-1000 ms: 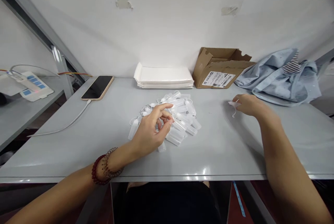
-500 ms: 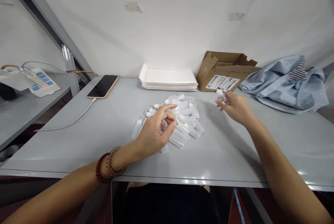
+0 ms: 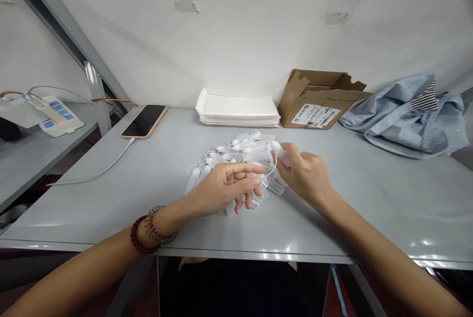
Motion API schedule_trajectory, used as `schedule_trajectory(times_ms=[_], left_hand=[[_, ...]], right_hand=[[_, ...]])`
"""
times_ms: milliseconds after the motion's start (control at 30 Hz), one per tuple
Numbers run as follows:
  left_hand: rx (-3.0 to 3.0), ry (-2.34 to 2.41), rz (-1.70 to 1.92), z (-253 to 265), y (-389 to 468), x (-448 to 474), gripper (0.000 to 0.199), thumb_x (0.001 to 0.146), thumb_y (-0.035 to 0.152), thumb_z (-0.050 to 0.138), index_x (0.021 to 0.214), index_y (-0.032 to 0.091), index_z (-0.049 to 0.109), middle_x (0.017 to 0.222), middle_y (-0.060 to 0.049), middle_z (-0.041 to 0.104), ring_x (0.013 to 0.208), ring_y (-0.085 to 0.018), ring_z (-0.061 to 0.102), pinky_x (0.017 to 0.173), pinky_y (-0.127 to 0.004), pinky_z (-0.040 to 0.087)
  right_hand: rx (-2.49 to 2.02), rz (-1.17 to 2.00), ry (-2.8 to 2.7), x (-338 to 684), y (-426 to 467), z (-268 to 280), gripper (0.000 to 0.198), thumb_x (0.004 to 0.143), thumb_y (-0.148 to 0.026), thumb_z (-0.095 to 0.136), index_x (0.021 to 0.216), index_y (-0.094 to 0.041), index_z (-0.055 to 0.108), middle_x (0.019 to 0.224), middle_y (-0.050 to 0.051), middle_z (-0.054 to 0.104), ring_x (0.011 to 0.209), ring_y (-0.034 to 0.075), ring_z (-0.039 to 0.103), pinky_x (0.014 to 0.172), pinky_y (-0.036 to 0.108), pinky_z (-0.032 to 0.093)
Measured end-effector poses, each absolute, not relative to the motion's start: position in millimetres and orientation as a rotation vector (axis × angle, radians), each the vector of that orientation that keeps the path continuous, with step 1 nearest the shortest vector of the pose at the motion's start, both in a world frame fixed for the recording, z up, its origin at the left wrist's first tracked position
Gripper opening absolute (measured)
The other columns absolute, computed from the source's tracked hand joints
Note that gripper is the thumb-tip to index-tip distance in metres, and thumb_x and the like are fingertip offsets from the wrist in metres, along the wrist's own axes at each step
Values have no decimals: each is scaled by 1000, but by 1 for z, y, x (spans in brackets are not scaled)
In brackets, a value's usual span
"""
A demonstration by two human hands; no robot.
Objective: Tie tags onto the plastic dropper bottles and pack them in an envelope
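A pile of translucent plastic squeeze bottles [image 3: 195,179] with looped cap straps lies in the middle of the grey table. My right hand [image 3: 305,171], at the pile's right side, is closed around one squeeze bottle [image 3: 276,147]. That bottle has a white top with a thin needle tip showing, and its cap strap hangs down toward my left hand. My left hand [image 3: 236,186] is over the front of the pile, palm turned sideways, its fingers apart and loosely bent with nothing seen in them. It hides part of the pile.
Behind the pile sits a stack of white padded envelopes [image 3: 240,107]. An open cardboard box [image 3: 316,116] with a label stands right of it, beside light blue cloth [image 3: 399,120]. At left are a charging phone [image 3: 145,121], its white cable [image 3: 111,168] and a side shelf [image 3: 79,137].
My right hand has moved left and nearer, from in front of the box to the pile, carrying the squeeze bottle. My left hand's fingers have gone from curled to more stretched out.
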State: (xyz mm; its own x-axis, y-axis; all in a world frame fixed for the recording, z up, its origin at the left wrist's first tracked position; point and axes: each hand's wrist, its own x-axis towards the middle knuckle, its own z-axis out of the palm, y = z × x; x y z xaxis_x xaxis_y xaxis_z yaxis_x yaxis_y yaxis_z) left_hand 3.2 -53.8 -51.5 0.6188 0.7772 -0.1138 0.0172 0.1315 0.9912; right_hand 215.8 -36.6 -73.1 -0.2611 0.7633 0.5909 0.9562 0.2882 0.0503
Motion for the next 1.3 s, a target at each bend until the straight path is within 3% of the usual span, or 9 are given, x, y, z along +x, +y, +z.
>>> schedule_trajectory(times_ms=[200,400,800,1300], left_hand=[[1257,675,549,-51,-56,5,21,86,31,59,95,15,68,72,-3,65,53,-9,59,38,-15,46],[1356,747,578,-44,-54,0,18,85,29,59,77,14,66,70,-2,64,52,-8,59,39,-16,47],[1756,1091,967,-38,-51,-8,8,77,21,70,73,14,70,61,0,66,56,-10,62,54,-18,51],[2344,839,1161,-52,-48,-7,11,82,10,64,90,10,71,73,-1,70,65,-9,63,65,-18,50]], right_hand=[[-1451,-582,-2154,206,-44,-71,20,85,-27,42,79,-19,59,40,-1,48,37,12,39,42,25,20],[-1366,-654,-2206,204,-46,-73,23,86,-22,40,78,-17,61,44,0,53,38,11,37,42,25,22],[-1056,-705,-2311,209,-47,-72,22,84,-13,43,72,-18,62,48,-1,53,40,10,31,42,24,25],[-895,-855,-2288,206,-48,-72,22,83,-10,43,70,-15,60,47,-5,45,43,9,25,44,23,24]])
